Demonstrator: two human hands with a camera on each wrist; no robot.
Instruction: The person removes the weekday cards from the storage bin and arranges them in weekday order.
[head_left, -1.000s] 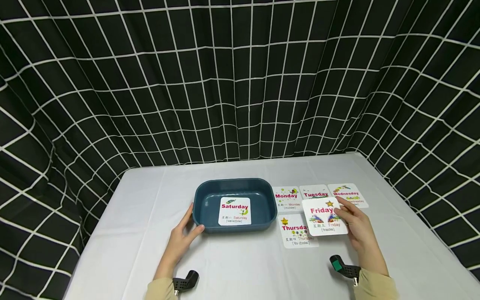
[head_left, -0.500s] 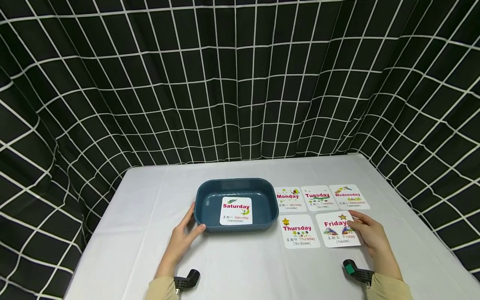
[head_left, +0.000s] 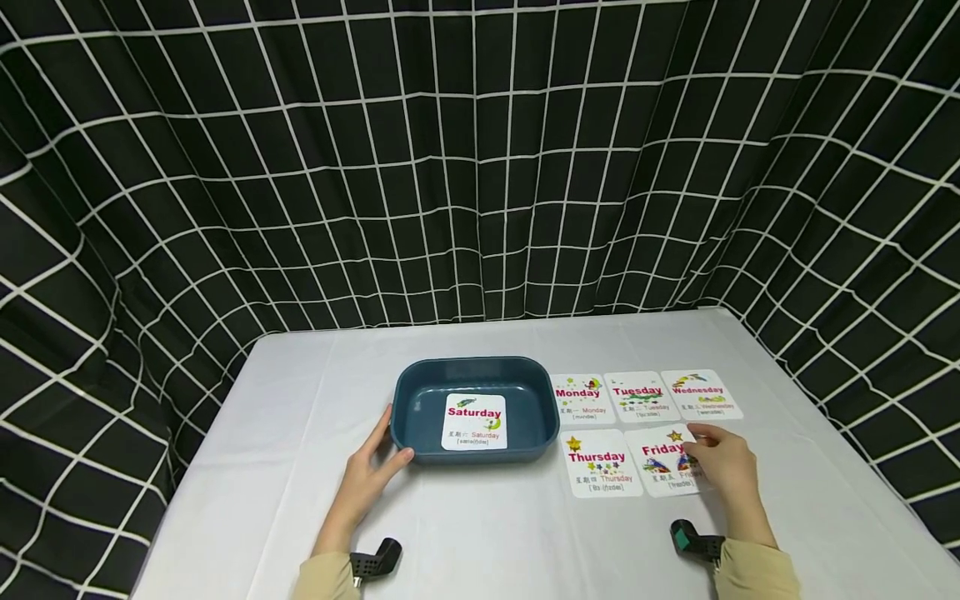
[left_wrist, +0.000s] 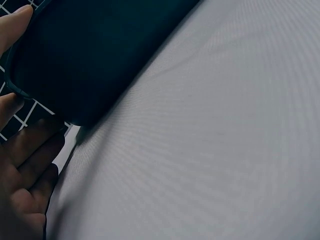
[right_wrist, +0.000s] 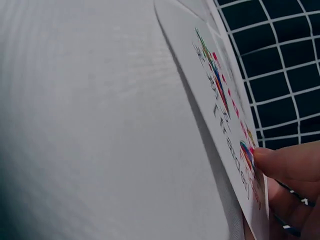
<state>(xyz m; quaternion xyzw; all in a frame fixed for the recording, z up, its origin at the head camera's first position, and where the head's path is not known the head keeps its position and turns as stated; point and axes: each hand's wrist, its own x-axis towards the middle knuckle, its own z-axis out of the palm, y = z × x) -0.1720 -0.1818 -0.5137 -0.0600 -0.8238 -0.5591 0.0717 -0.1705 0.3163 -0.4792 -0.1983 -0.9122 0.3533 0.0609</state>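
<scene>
My right hand point(head_left: 726, 468) pinches the right edge of the white Friday card point(head_left: 660, 462), thumb on its printed face. The card's left edge is right beside the Thursday card point(head_left: 600, 487); the right wrist view shows a shadow beneath the Friday card point(right_wrist: 220, 125), its near end tipped up from the cloth. My left hand point(head_left: 362, 483) grips the left front corner of a dark blue plastic basin point(head_left: 476, 457), thumb at the front wall and a finger along the left side. Inside the basin lies the Saturday card point(head_left: 474, 423).
Behind the Friday and Thursday cards lie the Monday card point(head_left: 581, 408), Tuesday card point(head_left: 641, 407) and Wednesday card point(head_left: 701, 403) in a row. A white cloth point(head_left: 480, 533) covers the table. Black gridded curtains point(head_left: 480, 167) enclose its back and sides.
The right hand has brought the Friday card down and right from above the other cards, then slightly left against the Thursday card. The left hand has stayed at the basin.
</scene>
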